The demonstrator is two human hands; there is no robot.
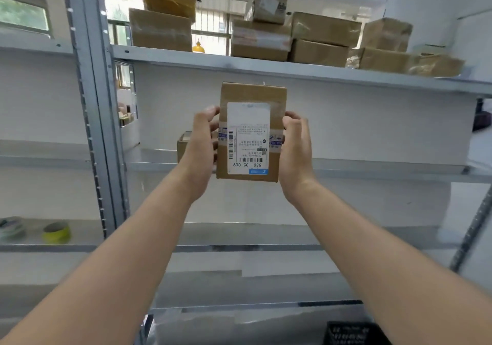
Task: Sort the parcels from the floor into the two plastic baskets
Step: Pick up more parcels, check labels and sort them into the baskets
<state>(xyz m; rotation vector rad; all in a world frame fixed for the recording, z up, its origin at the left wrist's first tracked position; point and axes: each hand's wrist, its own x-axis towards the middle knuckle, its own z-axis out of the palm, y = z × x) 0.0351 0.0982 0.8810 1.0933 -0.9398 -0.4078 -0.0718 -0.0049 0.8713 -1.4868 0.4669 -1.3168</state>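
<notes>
— Any basket in sight?

— Just the corner of a black slatted basket [354, 332] at the bottom right, below the shelving. I can't tell what is inside it.

— And the parcel?

— The parcel [250, 131] is up in the air in front of the metal rack, standing on end, its white label with barcodes facing the camera. The left hand [201, 142] grips its left edge and the right hand [295, 147] its right edge, with the fingers of both curled around the sides.

— What sits on the rack?

— The top shelf [266, 66] carries a row of brown cardboard boxes [326, 29], some stacked two high. On the middle shelf, a small carton [183, 142] is partly hidden behind the left hand. Lower left, a yellow-green tape roll [56, 232] lies beside another, blurred roll.

— The room?

— A grey perforated upright [98, 105] divides two bays. Behind is a white wall, there is a window [22, 12] at the upper left, and a yellow lamp [198, 48] shows between the top boxes.
</notes>
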